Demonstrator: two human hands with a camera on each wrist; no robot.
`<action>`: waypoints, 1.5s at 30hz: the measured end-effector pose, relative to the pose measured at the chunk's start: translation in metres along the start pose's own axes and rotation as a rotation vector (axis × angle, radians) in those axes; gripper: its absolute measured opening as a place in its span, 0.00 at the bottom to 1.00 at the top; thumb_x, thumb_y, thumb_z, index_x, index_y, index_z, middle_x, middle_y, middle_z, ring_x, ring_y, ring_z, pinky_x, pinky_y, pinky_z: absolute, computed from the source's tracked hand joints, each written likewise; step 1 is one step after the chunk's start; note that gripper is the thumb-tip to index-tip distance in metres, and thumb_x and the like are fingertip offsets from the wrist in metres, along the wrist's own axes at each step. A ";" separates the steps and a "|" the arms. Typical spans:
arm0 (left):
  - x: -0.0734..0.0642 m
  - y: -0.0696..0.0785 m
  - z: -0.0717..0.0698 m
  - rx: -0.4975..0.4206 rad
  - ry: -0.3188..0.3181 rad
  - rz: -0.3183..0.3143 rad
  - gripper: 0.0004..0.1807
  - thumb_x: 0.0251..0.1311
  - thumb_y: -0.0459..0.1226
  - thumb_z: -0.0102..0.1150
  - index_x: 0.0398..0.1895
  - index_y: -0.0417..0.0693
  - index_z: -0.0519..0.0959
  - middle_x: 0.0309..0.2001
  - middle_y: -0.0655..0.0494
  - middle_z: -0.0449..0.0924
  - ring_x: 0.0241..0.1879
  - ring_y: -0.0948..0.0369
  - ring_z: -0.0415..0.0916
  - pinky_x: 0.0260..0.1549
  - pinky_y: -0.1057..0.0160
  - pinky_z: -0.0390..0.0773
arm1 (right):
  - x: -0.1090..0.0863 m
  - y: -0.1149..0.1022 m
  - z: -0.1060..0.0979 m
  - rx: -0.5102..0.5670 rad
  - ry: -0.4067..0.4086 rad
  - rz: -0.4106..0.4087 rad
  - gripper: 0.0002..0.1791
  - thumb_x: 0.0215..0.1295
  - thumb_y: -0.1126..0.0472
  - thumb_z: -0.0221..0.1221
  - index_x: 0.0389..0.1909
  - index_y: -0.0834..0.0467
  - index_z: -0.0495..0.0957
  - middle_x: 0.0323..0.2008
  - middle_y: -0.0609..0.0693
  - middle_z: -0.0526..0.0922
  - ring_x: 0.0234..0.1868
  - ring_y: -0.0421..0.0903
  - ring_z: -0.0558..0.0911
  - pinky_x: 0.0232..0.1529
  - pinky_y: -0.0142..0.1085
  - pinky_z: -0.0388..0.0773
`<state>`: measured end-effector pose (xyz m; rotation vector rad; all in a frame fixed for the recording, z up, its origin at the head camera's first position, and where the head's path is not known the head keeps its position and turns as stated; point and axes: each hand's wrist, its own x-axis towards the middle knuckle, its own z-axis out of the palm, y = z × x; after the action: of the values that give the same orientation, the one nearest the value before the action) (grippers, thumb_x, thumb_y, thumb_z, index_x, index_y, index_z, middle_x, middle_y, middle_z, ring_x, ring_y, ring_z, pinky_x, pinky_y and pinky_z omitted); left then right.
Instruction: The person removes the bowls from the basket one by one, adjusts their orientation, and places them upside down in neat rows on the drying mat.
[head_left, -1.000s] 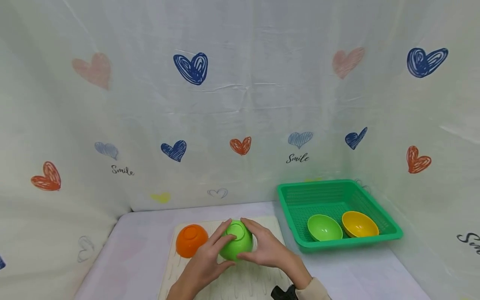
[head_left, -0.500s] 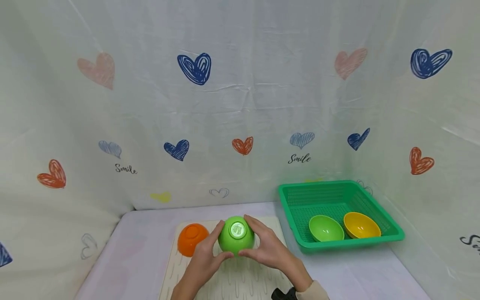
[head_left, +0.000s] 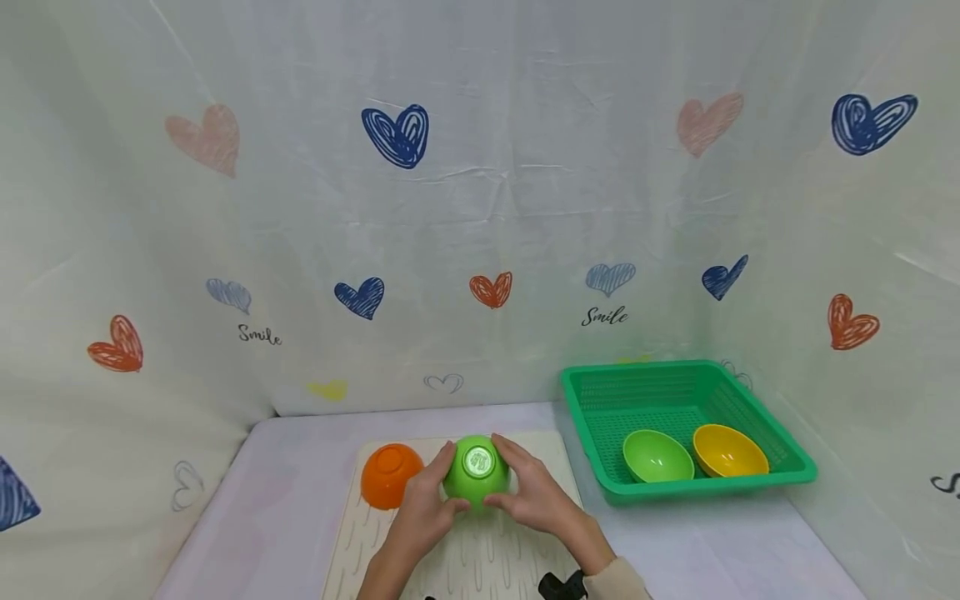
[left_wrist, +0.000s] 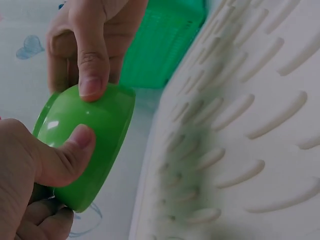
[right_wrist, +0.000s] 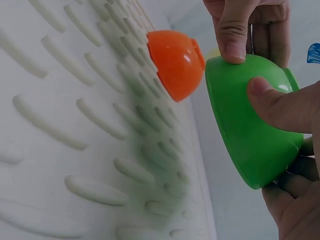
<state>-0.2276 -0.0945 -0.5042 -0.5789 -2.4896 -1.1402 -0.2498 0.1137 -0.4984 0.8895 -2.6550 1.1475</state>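
Note:
Upside down above the cream ridged mat [head_left: 480,567], a green bowl [head_left: 477,487] is held between both hands. My left hand [head_left: 422,515] grips its left side, with the thumb [left_wrist: 75,150] pressed on the outer wall and fingers at the far side. From the right, my right hand [head_left: 542,498] grips it the same way, its thumb [right_wrist: 270,100] on the wall. Both wrist views show the bowl apart from the mat, which carries a soft green-tinted shadow. An orange bowl [head_left: 388,477] rests upside down on the mat, left of the hands.
A green plastic basket [head_left: 585,417] stands at the back right of the cloth-covered table [head_left: 232,517]. Inside it sit a second green bowl [head_left: 656,458] and a yellow bowl [head_left: 729,454], both upright. A heart-printed curtain [head_left: 450,217] closes the back and sides.
The left fingers have moved from the green bowl's base to its side. The bowl has tilted so its base faces the head camera more. The view has shifted slightly.

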 end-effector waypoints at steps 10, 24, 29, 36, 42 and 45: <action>0.005 -0.017 0.012 0.012 -0.026 -0.082 0.47 0.36 0.24 0.74 0.66 0.30 0.65 0.63 0.34 0.69 0.63 0.44 0.69 0.58 0.50 0.72 | 0.012 0.020 0.023 -0.005 0.007 0.038 0.48 0.52 0.56 0.71 0.70 0.69 0.58 0.69 0.62 0.64 0.70 0.56 0.65 0.67 0.48 0.65; 0.005 -0.041 0.019 -0.068 -0.059 -0.196 0.45 0.40 0.20 0.68 0.67 0.29 0.62 0.66 0.33 0.65 0.66 0.41 0.64 0.63 0.46 0.65 | 0.025 0.031 0.046 0.033 -0.018 0.086 0.47 0.53 0.55 0.70 0.70 0.68 0.59 0.69 0.62 0.65 0.70 0.57 0.66 0.68 0.49 0.64; 0.002 -0.046 0.024 -0.086 -0.078 -0.244 0.43 0.43 0.21 0.67 0.68 0.31 0.63 0.66 0.34 0.65 0.67 0.41 0.63 0.63 0.44 0.65 | 0.023 0.033 0.051 0.045 -0.031 0.120 0.46 0.56 0.55 0.68 0.71 0.68 0.56 0.70 0.62 0.62 0.71 0.58 0.63 0.68 0.51 0.62; -0.001 -0.048 0.029 -0.077 -0.073 -0.272 0.42 0.45 0.21 0.67 0.68 0.32 0.63 0.66 0.34 0.66 0.67 0.42 0.64 0.62 0.44 0.66 | 0.022 0.034 0.054 0.085 -0.038 0.128 0.46 0.57 0.58 0.67 0.72 0.68 0.54 0.71 0.63 0.60 0.71 0.57 0.62 0.69 0.50 0.61; 0.000 -0.048 0.029 -0.076 -0.083 -0.292 0.42 0.46 0.21 0.65 0.69 0.33 0.61 0.67 0.36 0.65 0.67 0.43 0.63 0.63 0.44 0.66 | 0.022 0.036 0.054 0.093 -0.043 0.136 0.46 0.58 0.56 0.66 0.72 0.68 0.53 0.71 0.63 0.60 0.71 0.57 0.62 0.69 0.49 0.61; 0.000 -0.048 0.029 -0.073 -0.095 -0.307 0.42 0.48 0.21 0.64 0.70 0.34 0.60 0.68 0.35 0.64 0.68 0.43 0.62 0.63 0.43 0.65 | 0.022 0.037 0.055 0.101 -0.052 0.137 0.46 0.59 0.55 0.65 0.72 0.68 0.53 0.71 0.63 0.60 0.72 0.56 0.62 0.69 0.49 0.62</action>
<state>-0.2554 -0.1003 -0.5527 -0.2797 -2.6948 -1.3464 -0.2820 0.0852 -0.5530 0.7728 -2.7597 1.3162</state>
